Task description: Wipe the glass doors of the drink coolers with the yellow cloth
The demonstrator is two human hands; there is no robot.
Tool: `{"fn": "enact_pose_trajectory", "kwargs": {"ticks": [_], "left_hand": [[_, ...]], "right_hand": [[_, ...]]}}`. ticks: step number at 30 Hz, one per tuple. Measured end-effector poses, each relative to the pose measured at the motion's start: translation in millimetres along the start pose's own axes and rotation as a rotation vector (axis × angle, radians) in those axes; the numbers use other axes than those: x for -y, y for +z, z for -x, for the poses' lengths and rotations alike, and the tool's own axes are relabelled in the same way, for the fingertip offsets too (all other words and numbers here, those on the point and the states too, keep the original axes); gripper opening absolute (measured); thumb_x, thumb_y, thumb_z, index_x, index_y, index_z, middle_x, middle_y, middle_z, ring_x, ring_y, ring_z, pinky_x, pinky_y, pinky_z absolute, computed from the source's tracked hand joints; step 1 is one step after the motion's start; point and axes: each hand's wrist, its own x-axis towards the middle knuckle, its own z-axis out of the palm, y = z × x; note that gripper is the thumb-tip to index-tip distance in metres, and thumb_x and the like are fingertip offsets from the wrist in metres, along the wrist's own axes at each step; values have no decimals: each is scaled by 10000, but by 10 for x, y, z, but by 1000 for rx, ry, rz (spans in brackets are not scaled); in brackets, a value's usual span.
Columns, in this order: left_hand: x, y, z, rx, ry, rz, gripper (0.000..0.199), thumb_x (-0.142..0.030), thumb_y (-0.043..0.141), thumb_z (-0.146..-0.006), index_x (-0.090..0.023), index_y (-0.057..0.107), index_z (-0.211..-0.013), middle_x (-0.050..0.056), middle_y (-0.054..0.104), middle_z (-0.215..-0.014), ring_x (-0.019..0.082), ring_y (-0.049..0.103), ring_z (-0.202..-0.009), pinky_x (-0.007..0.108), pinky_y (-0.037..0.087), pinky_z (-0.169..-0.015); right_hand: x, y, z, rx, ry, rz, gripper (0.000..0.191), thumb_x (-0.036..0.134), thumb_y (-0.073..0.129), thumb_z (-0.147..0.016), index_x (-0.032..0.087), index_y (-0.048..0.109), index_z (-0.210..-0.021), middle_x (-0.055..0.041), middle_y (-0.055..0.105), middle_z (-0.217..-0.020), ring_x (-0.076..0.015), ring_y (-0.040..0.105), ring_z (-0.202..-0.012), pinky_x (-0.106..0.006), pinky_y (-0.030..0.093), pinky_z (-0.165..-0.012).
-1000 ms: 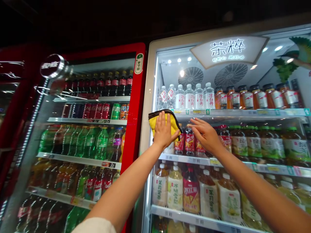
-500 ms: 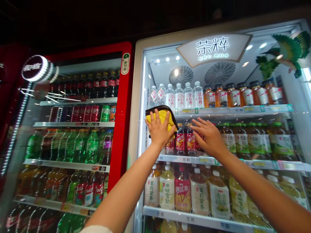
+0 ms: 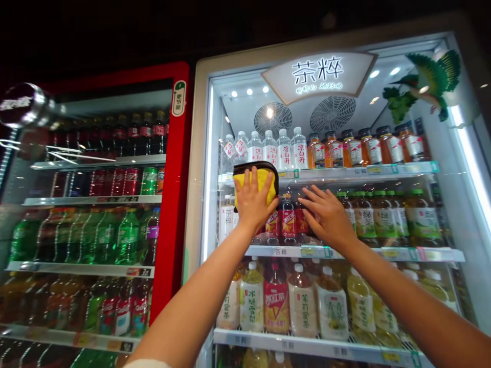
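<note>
My left hand (image 3: pixel 253 204) lies with its fingers spread over a yellow cloth (image 3: pixel 241 180) with a dark border, holding it flat against the glass door (image 3: pixel 286 188) of the right-hand drinks fridge. The cloth covers part of the upper shelf edge and the bottles behind. To the right, my right hand (image 3: pixel 326 214) is raised at the same door with its fingers extended, with nothing in it. Whether its fingertips touch the glass I cannot tell. Red-labelled tea bottles (image 3: pixel 288 221) stand on the shelf behind the gap between my hands.
A red-framed fridge (image 3: pixel 169 174) with cola and green bottles stands on the left. Clear water bottles (image 3: pixel 284 149) and amber bottles (image 3: pixel 371 148) line the top shelf. A fan-shaped sign (image 3: pixel 319 76) and a green bird decoration (image 3: pixel 435 76) are at the top of the door.
My left hand and the cloth have moved right across the glass, away from the door's left edge. My right hand has also shifted right relative to the bottles. The view has turned slightly right.
</note>
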Motion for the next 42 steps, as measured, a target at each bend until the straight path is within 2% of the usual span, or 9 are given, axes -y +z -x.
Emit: {"fn": "enact_pose_trajectory", "kwargs": {"ticks": [5,12,15,20,26,30,35,38,42], "left_hand": [[159,-37,597,129,322,18,788,-413,755,-857,-328,416,-1562,106,262,-1707,322,218,-1585,586,152,-1286],[-211,110,139,11,27,36,729,-332,621,-939,-267,334,-1606,76,290,-1700,296,184,-1596,578,144,-1298],[-405,150,207,39,123,52,753,-348,597,-954,-222,281,-1626,83,308,-1692,271,171,-1599,533,127,-1311],[-59,10,599,175,337,33,745,-315,627,-938,-276,315,-1614,50,374,-1664,236,242,-1581,474,164,-1313],[-404,132,61,20,13,38,710,-272,579,-952,-248,320,-1612,74,296,-1695,293,217,-1587,563,183,-1298],[-856,225,130,67,153,51,753,-351,624,-939,-229,314,-1615,73,273,-1704,272,173,-1598,519,140,-1314],[-669,135,426,163,342,47,737,-394,659,-918,-340,362,-1590,23,357,-1673,286,200,-1591,576,59,-1310],[-662,137,120,83,136,24,683,-373,643,-926,-364,407,-1567,20,360,-1671,362,177,-1589,700,32,-1267],[-1160,235,-363,-36,-62,39,658,-380,580,-963,-330,379,-1587,40,303,-1694,404,140,-1588,765,35,-1232]], "right_hand": [[-63,-49,218,45,-21,-4,362,232,517,-973,237,707,-1282,-89,572,-1513,-319,490,-1449,-639,383,-1188],[-189,-164,135,45,1,-33,382,231,508,-975,256,707,-1300,-84,638,-1440,-319,514,-1430,-657,372,-1190],[-198,-185,172,38,6,-28,374,232,502,-980,228,711,-1290,-98,639,-1437,-319,524,-1421,-645,382,-1188],[-335,-278,342,55,-12,-25,369,221,504,-976,233,714,-1279,-86,626,-1453,-319,507,-1436,-643,374,-1194],[-538,-353,339,27,6,-22,379,222,493,-987,255,697,-1305,-60,633,-1449,-309,499,-1443,-635,373,-1198],[-586,-362,425,37,-10,-12,397,219,491,-991,260,673,-1341,-61,597,-1490,-298,477,-1461,-612,370,-1210],[-748,-476,575,102,-77,65,438,206,505,-975,229,632,-1394,-75,517,-1561,-296,429,-1494,-587,347,-1228],[-900,-565,568,106,-76,105,453,213,499,-984,248,607,-1422,-58,499,-1578,-284,414,-1504,-572,348,-1231],[-1091,-665,529,44,-64,111,457,202,494,-982,235,611,-1422,-74,531,-1554,-275,459,-1475,-538,389,-1214]]}}
